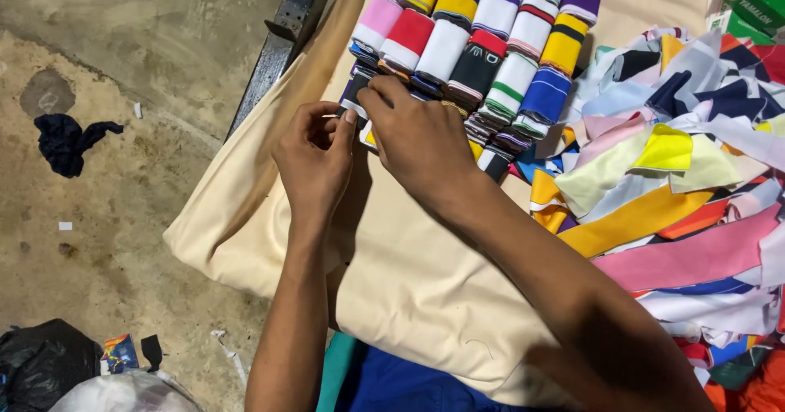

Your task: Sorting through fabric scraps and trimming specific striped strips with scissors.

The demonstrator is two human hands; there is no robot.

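I pinch the small fabric piece between left hand and right hand, and should square its edges against the folded rolls

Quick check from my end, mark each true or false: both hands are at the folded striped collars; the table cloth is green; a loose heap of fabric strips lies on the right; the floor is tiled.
1. Both the left hand and right hand are at the folded striped collars: true.
2. The table cloth is green: false, it is cream.
3. A loose heap of fabric strips lies on the right: true.
4. The floor is tiled: false, it is bare stained concrete.
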